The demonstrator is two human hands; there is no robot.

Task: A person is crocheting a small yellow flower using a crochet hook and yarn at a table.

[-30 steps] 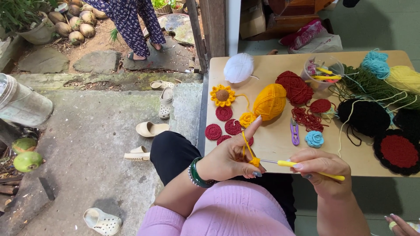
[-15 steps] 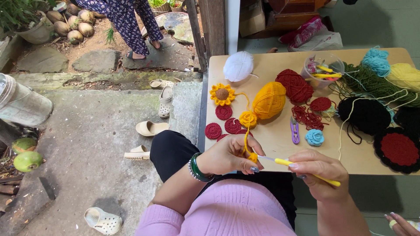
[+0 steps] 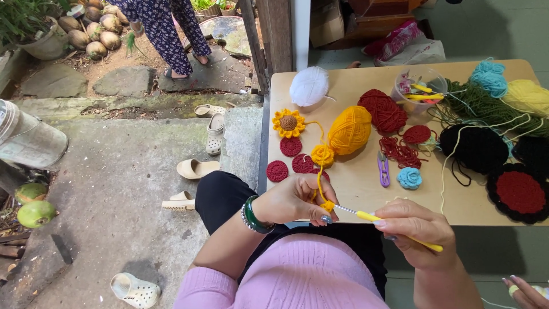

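Crochet hook (image 3: 389, 224), yellow handle, sits in the right hand (image 3: 420, 232), fingers pressed together around the handle; metal tip points left into a small yellow crochet piece (image 3: 327, 205). Left hand (image 3: 294, 197) pinches that piece between thumb and fingertips, just in front of the near edge of the counter (image 3: 366, 189). Green bangle on the left wrist. Both hands sit over the lap, above a pink sweater.

Yellow strand (image 3: 320, 177) runs from the piece up onto the counter, past a small yellow crochet flower (image 3: 322, 155), toward the yellow yarn ball (image 3: 349, 130).

On the counter:
- sunflower crochet piece (image 3: 289, 123), left of the yellow ball
- three dark red crochet discs (image 3: 290, 146) below it, near the left edge
- white yarn ball (image 3: 309, 86) at the far left corner
- dark red yarn ball (image 3: 382, 110) right of the yellow one, loose red yarn below it
- purple snips (image 3: 384, 169) beside a small blue crochet rose (image 3: 409, 178)
- clear plastic cup (image 3: 420, 91) with small tools
- black yarn (image 3: 473, 147), green, teal and pale yellow yarn at the right
- black-rimmed red round mat (image 3: 519, 193) at the right edge

Another person's fingertips (image 3: 523, 292) show at the bottom right corner; a person in patterned trousers stands top left. Sandals (image 3: 194, 168) lie on the concrete floor left of the counter.
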